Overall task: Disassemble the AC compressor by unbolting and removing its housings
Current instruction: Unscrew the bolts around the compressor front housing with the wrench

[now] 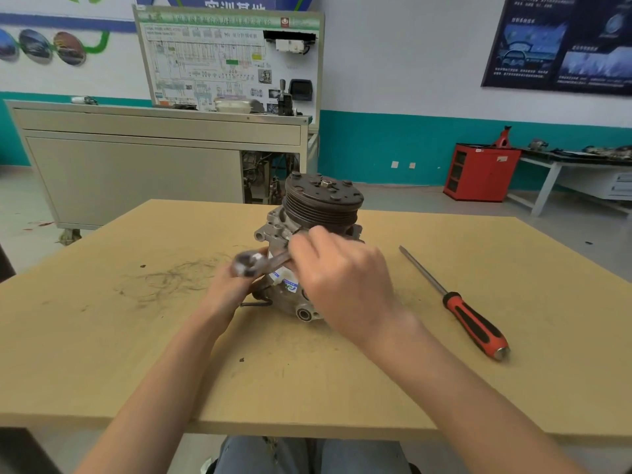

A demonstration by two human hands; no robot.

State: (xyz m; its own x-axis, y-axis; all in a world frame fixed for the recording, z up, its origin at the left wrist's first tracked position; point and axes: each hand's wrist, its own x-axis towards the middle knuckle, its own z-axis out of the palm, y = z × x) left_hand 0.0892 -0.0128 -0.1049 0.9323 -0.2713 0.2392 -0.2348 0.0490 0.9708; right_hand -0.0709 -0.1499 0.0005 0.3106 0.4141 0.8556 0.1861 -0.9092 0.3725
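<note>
Head: R fingers (309,241) tight round wrench (253,262)

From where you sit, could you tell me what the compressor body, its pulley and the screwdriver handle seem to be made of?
Compressor body: likely cast aluminium, dull grey, rough-cast lugs.
Pulley: probably steel, dark and tarnished, with machined grooves.
Screwdriver handle: apparently plastic, matte red with rubbery-looking black inlays and a shiny metal end cap.

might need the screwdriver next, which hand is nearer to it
Right. The right hand grips the wrench at the compressor, just left of the screwdriver; the left hand is on the compressor's other side, farther away.
</note>
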